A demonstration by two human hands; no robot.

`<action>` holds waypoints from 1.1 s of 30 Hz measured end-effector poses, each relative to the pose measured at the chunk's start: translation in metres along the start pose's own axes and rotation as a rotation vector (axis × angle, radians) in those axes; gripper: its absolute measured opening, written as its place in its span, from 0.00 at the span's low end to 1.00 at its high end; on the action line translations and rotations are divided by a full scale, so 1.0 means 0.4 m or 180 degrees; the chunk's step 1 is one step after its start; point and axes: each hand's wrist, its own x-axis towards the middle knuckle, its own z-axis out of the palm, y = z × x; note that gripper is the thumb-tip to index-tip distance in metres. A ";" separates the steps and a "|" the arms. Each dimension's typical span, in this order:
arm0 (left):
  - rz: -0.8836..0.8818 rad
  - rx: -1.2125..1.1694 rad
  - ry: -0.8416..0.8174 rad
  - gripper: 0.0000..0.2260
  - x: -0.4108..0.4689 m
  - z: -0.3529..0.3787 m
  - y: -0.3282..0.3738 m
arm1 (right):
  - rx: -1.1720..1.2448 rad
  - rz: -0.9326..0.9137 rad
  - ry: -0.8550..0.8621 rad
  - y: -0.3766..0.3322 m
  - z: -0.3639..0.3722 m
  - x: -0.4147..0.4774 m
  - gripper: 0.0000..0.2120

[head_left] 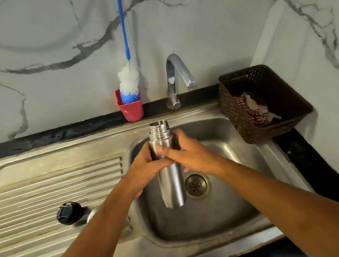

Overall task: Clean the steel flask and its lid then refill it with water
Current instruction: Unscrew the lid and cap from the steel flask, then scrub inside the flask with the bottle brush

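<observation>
**Gripping the uncapped flask over the basin**

Holding the steel flask (169, 180) upright above the sink basin (223, 209), threaded mouth open at the top, base hanging just left of the drain strainer (196, 185). Clasping its upper body with both hands: left hand (146, 171) curled round from the left, right hand (191, 156) curled round from the right, right thumb laid across the front of the metal.

Lying well apart to the left on the ribbed drainboard (50, 190): the black lid (69, 213). Just beside it, a rounded steel piece (91, 215), mostly hidden behind the left forearm; cannot tell what.

Rising behind the flask, slightly to the right: the chrome tap (175, 82), spout turned right. Standing left of the tap on the black worktop (52, 135), against the marble wall: a red cup (132, 110) with a blue-handled bottle brush (129, 81) upright in it. Sitting at the basin's right rim: a brown perforated basket (270, 88) with a red-checked cloth (254, 111) crumpled inside.
</observation>
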 end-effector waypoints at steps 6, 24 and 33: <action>0.0571 -0.0163 0.0711 0.26 0.029 -0.075 0.048 | -0.1756 -0.0788 -0.0226 -0.195 -0.066 0.055 0.35; 0.0533 0.0412 0.0977 0.40 0.208 -0.141 0.020 | -0.6991 -0.1770 0.0358 -0.591 -0.140 0.375 0.10; 0.0776 0.0391 0.0938 0.32 0.239 -0.161 0.003 | -0.6665 -0.1585 0.0594 -0.661 -0.170 0.361 0.11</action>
